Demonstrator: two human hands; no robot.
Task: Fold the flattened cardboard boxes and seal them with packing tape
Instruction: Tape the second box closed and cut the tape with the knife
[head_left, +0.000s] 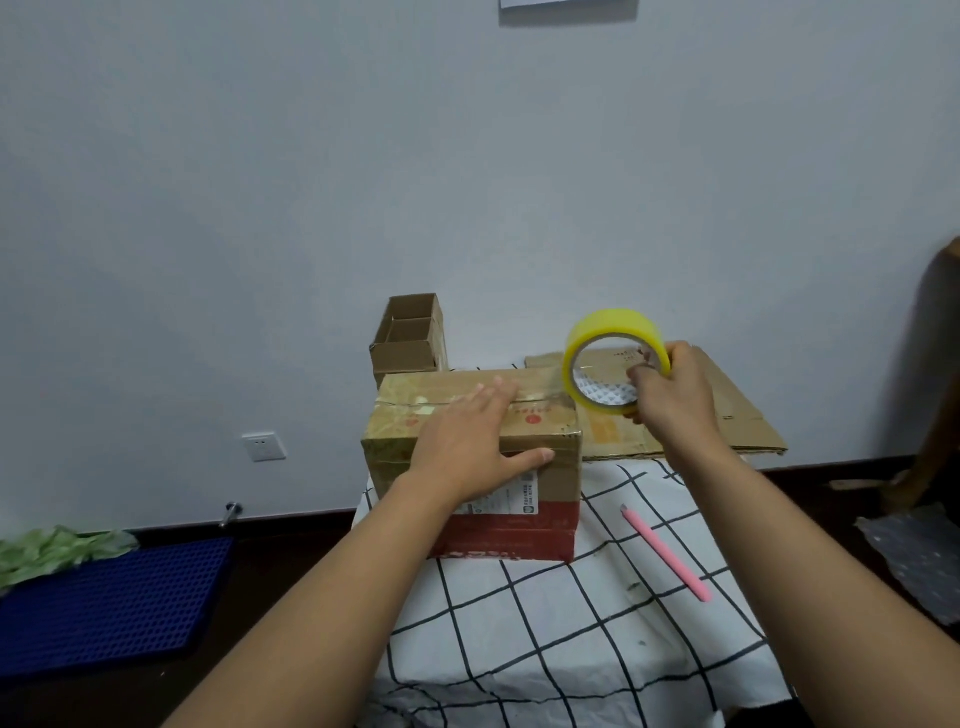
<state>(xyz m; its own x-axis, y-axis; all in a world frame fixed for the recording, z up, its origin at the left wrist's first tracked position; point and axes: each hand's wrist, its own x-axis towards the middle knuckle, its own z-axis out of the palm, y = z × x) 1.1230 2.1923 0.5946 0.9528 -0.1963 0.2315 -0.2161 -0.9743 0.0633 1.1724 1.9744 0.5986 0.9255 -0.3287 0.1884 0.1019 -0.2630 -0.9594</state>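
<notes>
While my left hand (470, 441) lies flat on the box (475, 462), my right hand (667, 387) grips the tape roll (613, 361) just beyond it, sealing the seam; next I need the cutter (666, 553).

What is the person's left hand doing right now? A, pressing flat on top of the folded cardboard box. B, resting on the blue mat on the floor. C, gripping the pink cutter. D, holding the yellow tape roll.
A: the left hand lies with straight fingers on top of the cardboard box, thumb down its front face, while the right hand holds the tape roll and the pink cutter lies untouched on the checked cloth.
</notes>
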